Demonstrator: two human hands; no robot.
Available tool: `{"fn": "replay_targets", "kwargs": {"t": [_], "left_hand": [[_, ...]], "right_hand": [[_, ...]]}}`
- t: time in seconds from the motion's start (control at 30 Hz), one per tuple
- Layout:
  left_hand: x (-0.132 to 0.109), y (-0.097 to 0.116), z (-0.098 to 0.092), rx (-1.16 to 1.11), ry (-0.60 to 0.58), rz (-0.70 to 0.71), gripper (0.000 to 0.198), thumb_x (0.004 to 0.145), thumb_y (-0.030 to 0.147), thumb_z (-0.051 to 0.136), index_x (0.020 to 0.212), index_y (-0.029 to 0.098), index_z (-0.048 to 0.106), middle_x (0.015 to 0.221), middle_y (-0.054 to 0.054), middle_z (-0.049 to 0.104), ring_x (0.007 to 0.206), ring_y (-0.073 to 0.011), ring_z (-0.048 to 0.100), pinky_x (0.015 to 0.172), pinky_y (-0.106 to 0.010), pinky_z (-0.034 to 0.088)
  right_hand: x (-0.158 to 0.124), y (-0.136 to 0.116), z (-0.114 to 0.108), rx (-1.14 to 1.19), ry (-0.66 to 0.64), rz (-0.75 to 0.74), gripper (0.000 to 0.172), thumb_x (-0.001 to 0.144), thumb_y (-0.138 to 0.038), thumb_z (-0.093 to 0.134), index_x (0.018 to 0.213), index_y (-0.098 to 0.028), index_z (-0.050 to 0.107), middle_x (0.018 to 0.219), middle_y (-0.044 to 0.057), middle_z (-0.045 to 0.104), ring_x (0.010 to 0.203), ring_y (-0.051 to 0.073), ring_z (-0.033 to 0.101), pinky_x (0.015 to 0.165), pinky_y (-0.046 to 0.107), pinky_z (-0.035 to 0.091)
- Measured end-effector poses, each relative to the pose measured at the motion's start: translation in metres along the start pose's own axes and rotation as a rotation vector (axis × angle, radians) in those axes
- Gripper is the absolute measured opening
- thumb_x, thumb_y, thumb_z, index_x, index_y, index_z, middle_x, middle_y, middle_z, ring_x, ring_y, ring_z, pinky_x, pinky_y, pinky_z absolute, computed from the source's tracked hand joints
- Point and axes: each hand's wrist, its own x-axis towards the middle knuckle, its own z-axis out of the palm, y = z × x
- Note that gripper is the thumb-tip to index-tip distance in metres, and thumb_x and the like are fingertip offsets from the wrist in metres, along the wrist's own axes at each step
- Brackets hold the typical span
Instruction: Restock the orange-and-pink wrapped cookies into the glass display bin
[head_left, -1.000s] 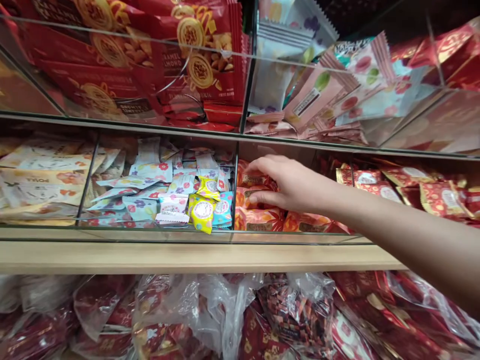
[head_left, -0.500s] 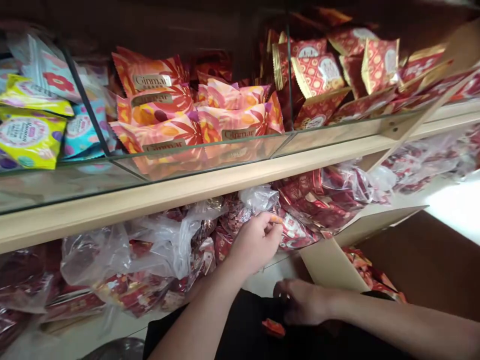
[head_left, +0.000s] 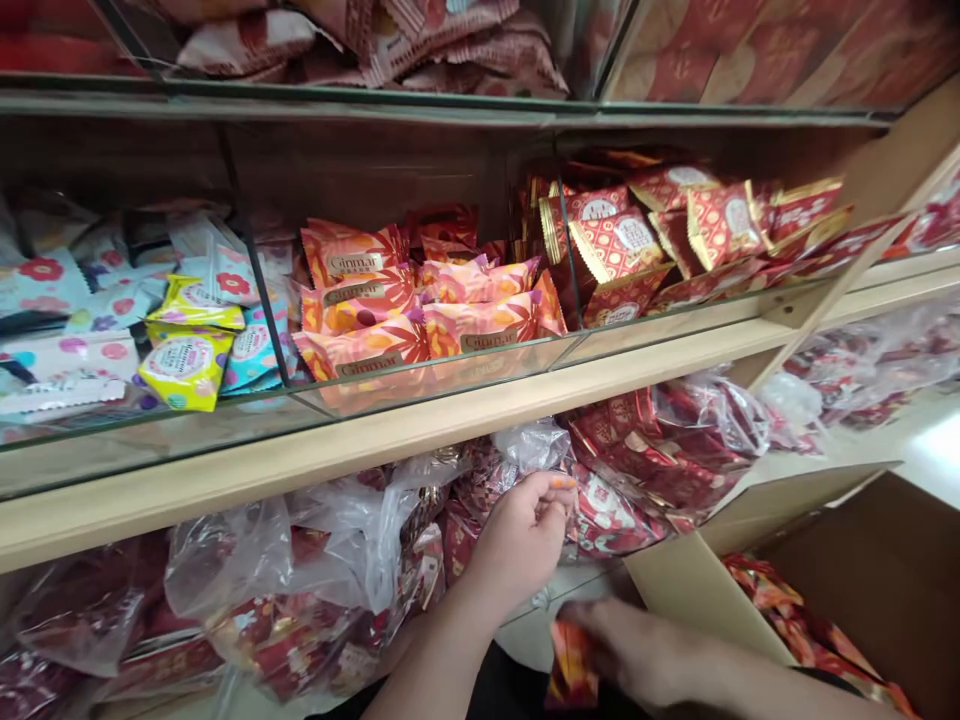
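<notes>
My left hand (head_left: 525, 535) reaches under the wooden shelf, its fingers curled against a clear plastic bag of red packets (head_left: 607, 500). Lower down, my right hand (head_left: 637, 650) is blurred by motion and closed on a small orange-red packet (head_left: 571, 668). More clear bags of red packets (head_left: 300, 590) are heaped along this lower level to the left of my left hand.
Above the wooden shelf edge (head_left: 420, 425), glass-fronted bins hold orange packets (head_left: 420, 320), red-and-gold packets (head_left: 637, 240) and yellow and floral packets (head_left: 187, 350). An open cardboard box (head_left: 862, 580) with red packets stands at the lower right.
One second ago my right hand was among the orange packets on the glass shelf. It has since dropped low and now holds an orange-red packet. My left hand stays at the plastic bag.
</notes>
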Motion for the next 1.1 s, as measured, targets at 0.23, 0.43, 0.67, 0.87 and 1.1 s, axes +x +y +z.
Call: {"fn": "replay_targets", "kwargs": {"t": [0.23,0.43,0.67,0.87,1.1], "left_hand": [[-0.004,0.009,0.003,-0.345,-0.192,0.041,0.032,0.08,0.029,0.055,0.108,0.016,0.061,0.098,-0.009,0.071,0.092,-0.0219,0.064,0.084,-0.036,0.047],[-0.009,0.019,0.009,-0.652,-0.035,0.091,0.034,0.07,0.021,0.069,0.103,0.017,0.062,0.105,-0.009,0.069,0.099,-0.0215,0.061,0.084,-0.031,0.047],[-0.022,0.027,0.015,-1.154,-0.103,-0.001,0.036,0.086,0.027,0.049,0.121,0.023,0.049,0.102,-0.007,0.069,0.097,-0.0189,0.062,0.086,-0.035,0.046],[-0.027,0.03,0.015,-1.269,0.053,0.169,0.057,0.081,0.013,0.053,0.132,0.029,0.033,0.109,-0.006,0.067,0.109,-0.023,0.058,0.093,-0.04,0.043],[-0.028,0.031,0.024,-1.256,0.223,0.375,0.074,0.072,0.029,0.069,0.13,0.04,0.025,0.121,-0.002,0.061,0.115,-0.0237,0.053,0.097,-0.037,0.039]], "right_hand": [[-0.035,-0.065,-0.081,0.533,0.303,-0.121,0.034,0.076,-0.037,0.062,0.104,-0.022,0.05,0.081,-0.002,0.057,0.07,0.011,0.053,0.066,0.025,0.046],[-0.038,-0.086,-0.07,0.426,0.632,-0.263,0.028,0.081,-0.038,0.056,0.102,-0.02,0.057,0.072,0.002,0.064,0.066,0.016,0.062,0.06,0.028,0.052],[-0.045,-0.075,-0.067,-0.724,0.899,-0.89,0.032,0.079,-0.015,0.058,0.108,-0.028,0.062,0.102,0.005,0.068,0.092,0.019,0.063,0.077,0.025,0.054],[-0.05,-0.093,-0.053,-0.11,0.921,-0.609,0.02,0.082,-0.029,0.056,0.1,-0.027,0.064,0.101,0.005,0.068,0.091,0.019,0.064,0.075,0.024,0.055],[-0.039,-0.112,-0.043,0.86,0.394,-0.283,0.044,0.071,-0.05,0.061,0.109,-0.027,0.06,0.11,0.009,0.064,0.069,0.023,0.068,0.07,0.039,0.056]]}}
